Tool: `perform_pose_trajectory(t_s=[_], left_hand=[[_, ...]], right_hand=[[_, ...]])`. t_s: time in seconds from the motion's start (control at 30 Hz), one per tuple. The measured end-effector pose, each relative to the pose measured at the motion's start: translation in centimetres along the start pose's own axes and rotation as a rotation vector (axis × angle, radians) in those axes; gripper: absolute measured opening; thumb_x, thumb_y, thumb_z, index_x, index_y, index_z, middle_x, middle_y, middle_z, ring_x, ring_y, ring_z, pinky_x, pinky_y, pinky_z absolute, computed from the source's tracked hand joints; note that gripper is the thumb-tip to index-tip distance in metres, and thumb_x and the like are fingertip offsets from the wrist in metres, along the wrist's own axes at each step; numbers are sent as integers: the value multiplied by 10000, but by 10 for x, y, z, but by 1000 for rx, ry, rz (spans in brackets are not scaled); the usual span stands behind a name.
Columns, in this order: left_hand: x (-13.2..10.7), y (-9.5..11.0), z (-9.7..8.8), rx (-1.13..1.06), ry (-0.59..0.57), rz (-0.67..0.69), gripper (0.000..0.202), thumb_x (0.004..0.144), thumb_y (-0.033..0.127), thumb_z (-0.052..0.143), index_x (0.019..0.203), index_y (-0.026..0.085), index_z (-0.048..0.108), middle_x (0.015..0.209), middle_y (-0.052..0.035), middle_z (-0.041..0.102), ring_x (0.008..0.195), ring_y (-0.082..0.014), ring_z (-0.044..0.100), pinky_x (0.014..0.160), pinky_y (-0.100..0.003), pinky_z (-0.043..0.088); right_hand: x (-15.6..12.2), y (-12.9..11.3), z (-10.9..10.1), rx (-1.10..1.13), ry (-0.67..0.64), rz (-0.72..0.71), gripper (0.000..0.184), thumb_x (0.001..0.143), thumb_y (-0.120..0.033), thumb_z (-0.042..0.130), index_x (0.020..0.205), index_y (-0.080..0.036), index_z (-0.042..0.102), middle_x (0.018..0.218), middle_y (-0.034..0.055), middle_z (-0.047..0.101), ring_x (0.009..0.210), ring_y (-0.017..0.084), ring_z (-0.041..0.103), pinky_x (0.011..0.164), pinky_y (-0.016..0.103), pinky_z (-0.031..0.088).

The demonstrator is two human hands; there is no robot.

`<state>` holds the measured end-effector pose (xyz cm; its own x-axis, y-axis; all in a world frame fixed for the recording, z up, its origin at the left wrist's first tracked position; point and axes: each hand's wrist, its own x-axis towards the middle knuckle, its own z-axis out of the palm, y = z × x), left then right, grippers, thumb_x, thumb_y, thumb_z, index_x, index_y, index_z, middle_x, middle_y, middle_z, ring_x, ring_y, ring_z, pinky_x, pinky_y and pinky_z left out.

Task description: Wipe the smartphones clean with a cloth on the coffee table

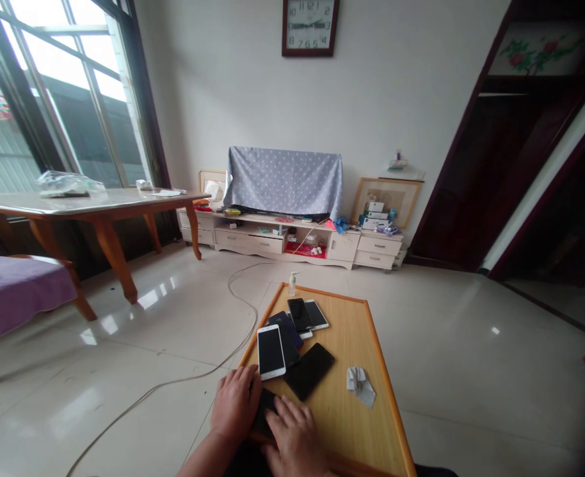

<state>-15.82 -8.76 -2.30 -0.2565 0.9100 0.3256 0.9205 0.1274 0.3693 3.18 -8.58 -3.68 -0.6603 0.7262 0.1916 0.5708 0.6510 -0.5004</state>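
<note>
Low in the head view, a dark smartphone [264, 412] lies near the end of the table closest to me, partly hidden by both hands. My left hand [235, 399] grips its left edge with fingers bent together. The fingers of my right hand [295, 430] lie stretched over its right side. Just beyond is a white phone [271, 352] with a black screen, resting partly on a dark one. A large black phone [310, 371] lies to its right, at a slant. Farther off are a dark blue phone [286, 326], a black phone [299, 314] and a white-edged phone [318, 314], overlapping.
The narrow wooden table [344, 417] has a raised orange-brown rim. A crumpled grey cloth [360, 385] lies at right, and a small pump bottle [293, 283] stands at the far end. A cable [193, 377] crosses the floor at left. A larger table [93, 207] stands by the window.
</note>
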Motion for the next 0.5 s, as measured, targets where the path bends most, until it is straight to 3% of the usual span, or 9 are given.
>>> perform_pose_trajectory(t_s=[0.13, 0.27, 0.33, 0.4, 0.5], left_hand=[[1, -2, -4, -89, 14, -46, 346, 986, 477, 365, 1137, 286, 611, 1138, -13, 698, 1061, -187, 632, 918, -327, 450], [6, -7, -11, -361, 65, -194, 380, 981, 536, 346, 1160, 309, 593, 1184, 15, 689, 1092, -177, 636, 917, -304, 480], [10, -12, -13, -436, 119, -263, 408, 979, 546, 328, 1188, 302, 579, 1192, 11, 689, 1123, -186, 627, 944, -313, 480], [16, -15, -12, -429, 139, -284, 423, 980, 551, 314, 1188, 294, 578, 1177, 3, 692, 1113, -192, 629, 946, -319, 480], [24, -17, -7, -361, 129, -252, 421, 979, 555, 313, 1150, 292, 594, 1143, -10, 690, 1080, -203, 623, 948, -342, 462]], right_hand=[[-2, 0, 0, -24, 79, -32, 398, 817, -384, 687, 1203, -301, 632, 1334, 32, 622, 1150, 305, 570, 1006, 449, 407], [3, 2, -5, 18, 197, -27, 267, 907, -313, 534, 1146, -274, 647, 1143, 50, 702, 991, 272, 612, 869, 381, 442], [10, 6, -12, 128, 253, 76, 253, 971, -359, 438, 1023, -256, 663, 942, 48, 713, 851, 234, 618, 750, 328, 433], [20, 13, -20, 339, 302, 226, 375, 991, -477, 399, 839, -232, 639, 736, 24, 656, 689, 192, 581, 625, 288, 392], [38, 29, -29, 778, 376, 455, 478, 920, -636, 472, 733, -214, 598, 616, -11, 583, 573, 152, 517, 518, 257, 343]])
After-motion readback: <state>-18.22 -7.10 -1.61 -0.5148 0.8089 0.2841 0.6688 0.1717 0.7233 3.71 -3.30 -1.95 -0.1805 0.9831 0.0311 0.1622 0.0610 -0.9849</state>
